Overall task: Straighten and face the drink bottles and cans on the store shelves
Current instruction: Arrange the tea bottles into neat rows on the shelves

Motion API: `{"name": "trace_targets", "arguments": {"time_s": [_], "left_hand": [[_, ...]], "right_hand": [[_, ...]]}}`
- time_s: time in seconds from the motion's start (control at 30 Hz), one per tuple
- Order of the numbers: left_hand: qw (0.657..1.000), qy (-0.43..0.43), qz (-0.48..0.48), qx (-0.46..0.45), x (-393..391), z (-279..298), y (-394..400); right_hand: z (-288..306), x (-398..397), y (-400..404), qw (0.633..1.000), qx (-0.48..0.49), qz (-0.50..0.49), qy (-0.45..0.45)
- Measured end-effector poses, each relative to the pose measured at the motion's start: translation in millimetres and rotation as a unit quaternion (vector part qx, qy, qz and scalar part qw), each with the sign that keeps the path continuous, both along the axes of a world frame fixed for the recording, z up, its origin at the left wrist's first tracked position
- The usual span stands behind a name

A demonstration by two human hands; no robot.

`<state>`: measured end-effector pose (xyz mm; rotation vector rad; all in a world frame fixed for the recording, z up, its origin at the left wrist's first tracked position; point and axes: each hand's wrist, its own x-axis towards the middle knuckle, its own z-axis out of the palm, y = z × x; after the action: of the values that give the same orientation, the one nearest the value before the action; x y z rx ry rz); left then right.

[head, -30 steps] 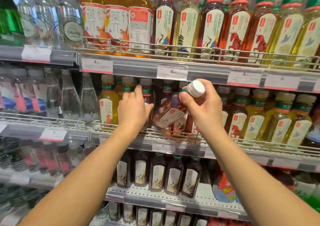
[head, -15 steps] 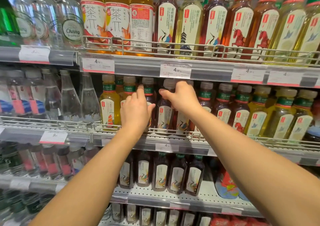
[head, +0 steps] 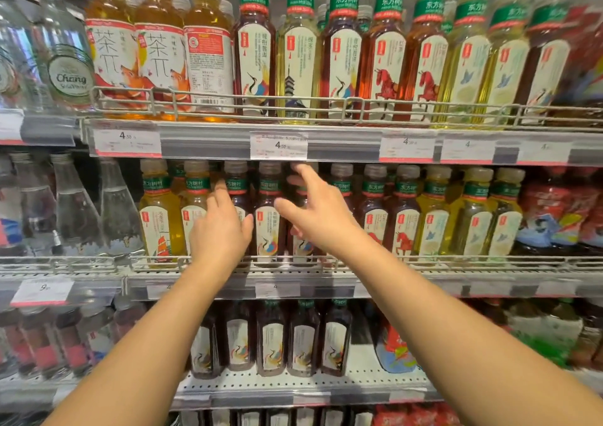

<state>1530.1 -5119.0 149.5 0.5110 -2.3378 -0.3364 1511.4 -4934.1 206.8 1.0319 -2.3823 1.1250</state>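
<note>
Now at the middle shelf (head: 293, 278): left hand (head: 218, 229) laid loosely curled on a dark tea bottle (head: 237, 197), right hand (head: 315, 215) spread, fingers straight, gripping nothing, just in front of the crane-label bottle (head: 269, 216) standing upright between both hands. Likely full, so fairly heavy; stiff plastic, smooth and perhaps slippery. Best taken around the shoulder below the cap, then turned label-forward.

White price tags (head: 278, 145) are sitting in the grey strip along the front edge of the upper shelf (head: 208, 143). A wire guard rail (head: 326, 103) is running along above that edge, and another rail (head: 456, 260) is lining the shelf below.
</note>
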Motion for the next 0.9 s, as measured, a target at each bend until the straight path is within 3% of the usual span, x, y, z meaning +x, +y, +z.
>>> {"name": "trace_targets", "arguments": {"time_s": [0.1,0.2,0.27,0.37,0.63,0.73,0.9], "left_hand": [[1.000,0.002,0.002,-0.006,-2.8,-3.8,0.0],[1.000,-0.008,0.005,-0.017,-3.4,-4.3,1.8],[1.000,-0.009,0.002,-0.021,-1.6,-1.6,4.4],[1.000,-0.015,0.008,-0.021,-1.2,2.6,3.3],[0.999,-0.040,0.025,0.009,-4.6,24.7,-9.9],[0.998,-0.053,0.045,0.004,-9.1,39.3,-14.3],[0.994,-0.058,0.037,0.085,-16.9,54.6,-17.6]], "right_hand": [[-44.7,6.0,61.0,0.997,0.023,-0.008,0.066],[-73.1,-20.3,114.8,0.986,-0.055,-0.145,0.066],[-75.9,-40.7,145.8,0.959,-0.115,-0.249,0.067],[-72.5,-64.4,172.7,0.938,-0.091,-0.330,0.058],[-44.3,-82.7,154.4,0.925,0.058,-0.360,0.111],[-26.2,-92.9,152.0,0.928,0.064,-0.358,0.077],[-12.3,-109.6,152.0,0.944,0.059,-0.325,-0.010]]}}
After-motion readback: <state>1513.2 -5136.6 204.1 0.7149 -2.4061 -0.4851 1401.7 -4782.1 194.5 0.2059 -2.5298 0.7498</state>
